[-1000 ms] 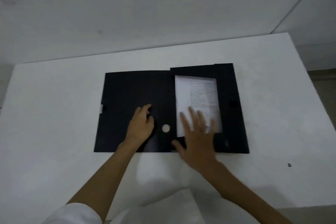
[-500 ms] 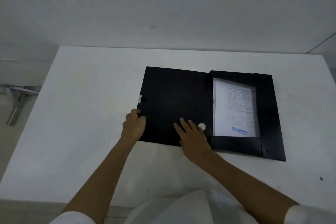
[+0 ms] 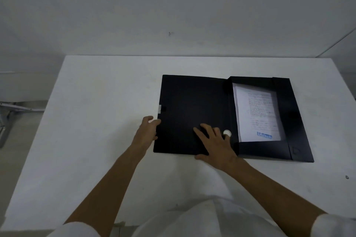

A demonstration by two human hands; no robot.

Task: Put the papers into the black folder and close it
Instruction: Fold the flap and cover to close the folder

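The black folder (image 3: 185,109) lies open on the white table (image 3: 92,113). Its cover is spread flat to the left. In its right half sit the papers (image 3: 256,113), printed sheets with a blue "REJECTED" stamp near the bottom, framed by the folder's black flaps. My left hand (image 3: 147,131) grips the cover's left edge, thumb on top and fingers curled at the rim. My right hand (image 3: 213,142) rests flat on the cover near its lower right, fingers spread, beside a small white round button (image 3: 227,132).
A white clasp tab (image 3: 159,108) sticks out at the cover's left edge. A small dark speck (image 3: 347,177) lies on the table at the far right. A metal frame (image 3: 11,113) stands off the table's left side. A wall rises behind the table.
My right hand left the papers and moved left onto the cover. My left hand shifted from the cover's middle to its left edge. The view swung left.
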